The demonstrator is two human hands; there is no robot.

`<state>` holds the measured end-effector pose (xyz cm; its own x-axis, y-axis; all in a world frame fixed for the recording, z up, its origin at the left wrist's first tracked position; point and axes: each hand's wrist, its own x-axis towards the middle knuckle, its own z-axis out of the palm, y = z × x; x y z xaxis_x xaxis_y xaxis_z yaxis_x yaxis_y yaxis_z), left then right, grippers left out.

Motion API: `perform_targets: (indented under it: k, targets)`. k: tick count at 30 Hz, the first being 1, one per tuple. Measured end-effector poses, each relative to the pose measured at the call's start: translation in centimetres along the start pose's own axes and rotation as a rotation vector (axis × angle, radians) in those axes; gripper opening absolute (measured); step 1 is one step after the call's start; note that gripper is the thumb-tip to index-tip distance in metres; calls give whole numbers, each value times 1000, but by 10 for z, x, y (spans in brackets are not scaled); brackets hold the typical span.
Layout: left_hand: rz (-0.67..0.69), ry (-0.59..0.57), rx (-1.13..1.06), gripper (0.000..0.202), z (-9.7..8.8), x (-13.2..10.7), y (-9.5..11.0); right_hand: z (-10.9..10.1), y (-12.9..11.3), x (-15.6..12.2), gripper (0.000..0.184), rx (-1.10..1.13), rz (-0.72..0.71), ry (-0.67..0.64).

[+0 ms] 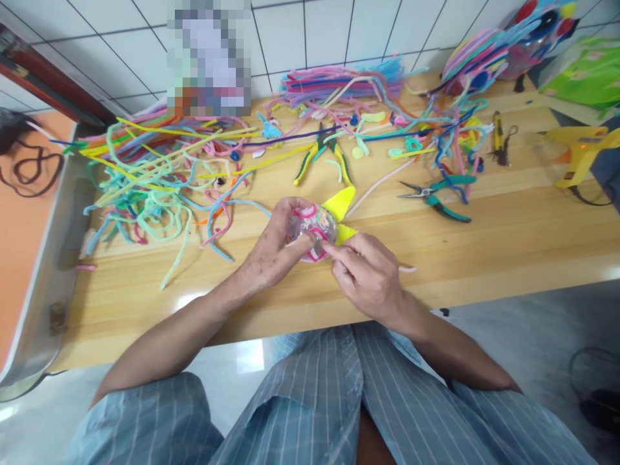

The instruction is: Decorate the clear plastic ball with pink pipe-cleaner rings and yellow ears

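Observation:
A clear round ball (325, 223) with pink trim and small coloured bits sits in my left hand (276, 248), whose thumb and fingers wrap round its left side. Two yellow fuzzy pieces, the upper one a pointed flap (341, 203), stand out at the ball's right side. My right hand (368, 268) is closed, with its index fingertip against the pink trim near my left thumb. Whatever its fingers pinch is too small to make out. The end of a pale pink pipe cleaner (409, 268) shows beyond my right hand.
Tangled pipe cleaners (159, 216) cover the table's left side, and bundles (339, 87) lie at the back. Yellow-green pliers (345, 168) and teal-handled pliers (450, 212) lie beyond my hands. Farther right are a utility knife (498, 132) and a yellow glue gun (578, 152).

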<state>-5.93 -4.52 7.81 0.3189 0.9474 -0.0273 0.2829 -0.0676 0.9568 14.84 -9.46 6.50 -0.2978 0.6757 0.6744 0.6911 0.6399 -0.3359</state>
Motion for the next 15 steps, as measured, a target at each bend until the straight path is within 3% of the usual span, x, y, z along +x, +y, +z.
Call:
perform_targets:
  k: [15]
  targets:
    - [-17, -41, -69, 40, -1, 2, -3, 2, 1, -2, 33, 5, 18, -30]
